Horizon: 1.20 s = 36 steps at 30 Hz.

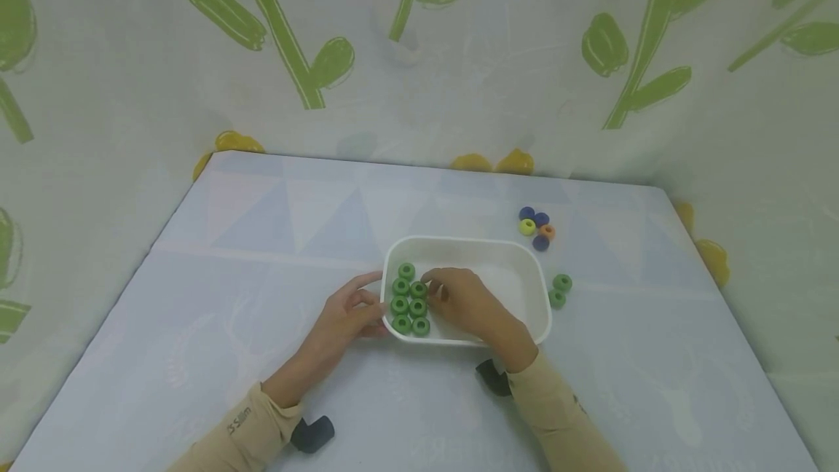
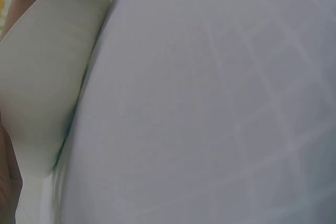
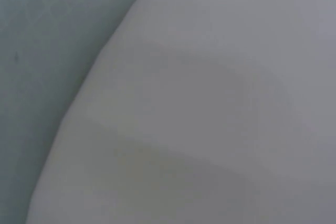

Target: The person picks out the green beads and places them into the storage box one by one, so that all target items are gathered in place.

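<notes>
A white plastic tray (image 1: 485, 257) lies on the table. Along its left end, several green beads (image 1: 400, 304) with holes sit in two columns. My left hand (image 1: 350, 315) holds the tray's left end, with thumb and fingers at the wall. Inside the tray, my right hand (image 1: 462, 304) pinches the topmost green bead (image 1: 418, 290) of the right column, fingers curled. In the left wrist view, the tray's outer wall (image 2: 47, 82) fills the upper left, with part of the left hand (image 2: 8, 182) below. A pale surface, too close to make out, fills the right wrist view.
Two green beads (image 1: 561, 283) lie just outside the tray's right end. Behind them is a small group of blue, yellow and orange beads (image 1: 527, 227). A dark wrist device (image 1: 313, 434) sits under each forearm. A patterned curtain (image 1: 426, 93) borders the pale tabletop (image 1: 314, 210).
</notes>
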{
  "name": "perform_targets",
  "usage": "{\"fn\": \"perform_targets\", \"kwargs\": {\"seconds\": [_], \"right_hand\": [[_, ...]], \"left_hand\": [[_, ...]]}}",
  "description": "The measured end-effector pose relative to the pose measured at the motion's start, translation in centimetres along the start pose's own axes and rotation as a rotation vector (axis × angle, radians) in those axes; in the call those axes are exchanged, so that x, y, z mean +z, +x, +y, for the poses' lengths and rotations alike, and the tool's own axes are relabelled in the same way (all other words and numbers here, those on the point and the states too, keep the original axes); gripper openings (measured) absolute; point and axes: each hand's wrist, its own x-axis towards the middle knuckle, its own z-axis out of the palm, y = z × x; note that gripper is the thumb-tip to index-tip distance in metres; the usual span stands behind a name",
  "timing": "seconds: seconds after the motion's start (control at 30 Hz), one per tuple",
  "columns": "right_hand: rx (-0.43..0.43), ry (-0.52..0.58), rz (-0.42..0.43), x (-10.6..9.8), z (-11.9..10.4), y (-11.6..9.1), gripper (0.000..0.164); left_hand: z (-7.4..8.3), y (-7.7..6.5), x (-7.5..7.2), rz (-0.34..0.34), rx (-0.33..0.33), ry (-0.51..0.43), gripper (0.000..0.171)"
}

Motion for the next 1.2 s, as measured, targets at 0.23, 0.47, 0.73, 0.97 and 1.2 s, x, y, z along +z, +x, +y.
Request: {"fn": "perform_targets", "kwargs": {"seconds": [0.23, 0.47, 0.73, 0.97, 1.2], "right_hand": [[0.035, 0.003, -0.006, -0.3, 0.3, -0.1, 0.031], [-0.004, 0.030, 0.075, -1.8, 0.5, -1.2, 0.032], [-0.030, 0.048, 0.177, -2.6, 0.8, -2.3, 0.029], [-0.060, 0.073, 0.385, -4.6, 3.0, -4.6, 0.025], [0.111, 0.070, 0.532, -6.7, 5.9, -7.3, 0.021]], "left_hand": [[0.2, -0.2, 0.1, 0.009, -0.006, -0.002, 0.062], [0.3, -0.1, 0.1, 0.003, 0.000, 0.008, 0.062], [0.0, -0.1, 0.1, 0.013, -0.003, 0.002, 0.062], [-0.1, 0.0, 0.2, 0.010, -0.005, -0.003, 0.062], [0.1, -0.1, 0.1, 0.020, -0.007, 0.008, 0.062]]}}
